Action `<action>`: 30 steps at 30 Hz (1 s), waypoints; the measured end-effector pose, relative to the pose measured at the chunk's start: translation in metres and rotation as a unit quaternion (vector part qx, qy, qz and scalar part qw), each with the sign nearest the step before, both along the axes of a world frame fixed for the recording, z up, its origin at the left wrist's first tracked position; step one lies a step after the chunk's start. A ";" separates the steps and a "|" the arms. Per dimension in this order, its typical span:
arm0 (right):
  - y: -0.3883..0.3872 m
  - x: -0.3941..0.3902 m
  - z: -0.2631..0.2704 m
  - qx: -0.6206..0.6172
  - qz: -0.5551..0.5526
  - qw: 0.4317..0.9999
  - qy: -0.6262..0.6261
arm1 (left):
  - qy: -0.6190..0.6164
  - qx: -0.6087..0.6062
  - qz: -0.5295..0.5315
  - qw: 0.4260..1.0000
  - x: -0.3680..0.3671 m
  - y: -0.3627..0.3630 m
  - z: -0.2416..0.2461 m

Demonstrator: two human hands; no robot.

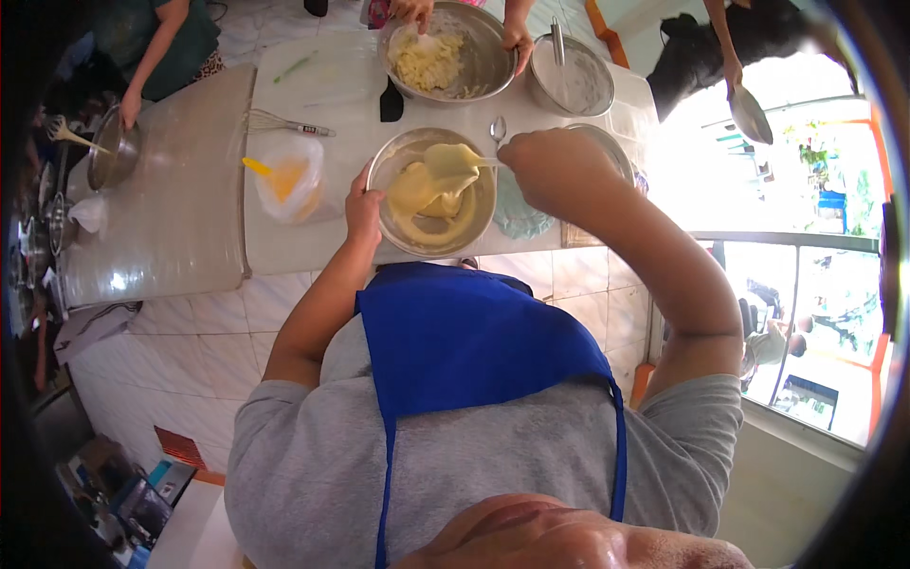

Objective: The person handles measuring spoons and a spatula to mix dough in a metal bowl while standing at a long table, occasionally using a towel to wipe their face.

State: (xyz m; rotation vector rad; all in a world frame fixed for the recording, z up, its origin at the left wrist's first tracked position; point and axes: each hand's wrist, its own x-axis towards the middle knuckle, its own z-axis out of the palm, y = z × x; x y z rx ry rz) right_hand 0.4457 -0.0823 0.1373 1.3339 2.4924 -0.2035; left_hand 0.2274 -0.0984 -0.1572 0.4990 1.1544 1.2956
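In the head view, my left hand grips the left rim of a steel mixing bowl at the table's near edge. Thick pale yellow batter lies in the bowl. My right hand holds the handle of a spatula, its blade over the bowl and coated with batter. To the right of the bowl lies a pale green cloth, with a metal spoon just beyond. Left of the bowl, a plastic bag with orange-yellow contents has a yellow utensil at it.
A co-worker's hands are at a large steel bowl of yellow mixture across the table. Beside it stand a black spatula, a whisk and a floury bowl. At far left, another person's hand touches a bowl.
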 end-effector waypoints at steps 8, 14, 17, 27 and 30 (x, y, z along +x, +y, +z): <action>0.008 0.032 -0.146 0.118 0.095 0.988 0.029 | -0.042 -0.010 -0.009 0.999 0.000 0.002 -0.002; 0.000 0.057 -0.217 0.071 0.000 0.997 0.023 | -0.034 0.008 -0.003 0.999 -0.004 0.005 0.011; -0.019 0.056 -0.221 -0.018 -0.072 0.996 0.042 | -0.012 0.023 0.004 1.000 -0.008 0.006 0.002; -0.064 0.050 -0.255 -0.283 -0.220 0.911 0.205 | 0.092 0.063 -0.019 0.994 0.015 0.009 0.017; -0.060 0.020 -0.239 -0.453 -0.380 0.760 0.270 | 0.100 0.058 -0.010 0.993 0.018 0.008 0.014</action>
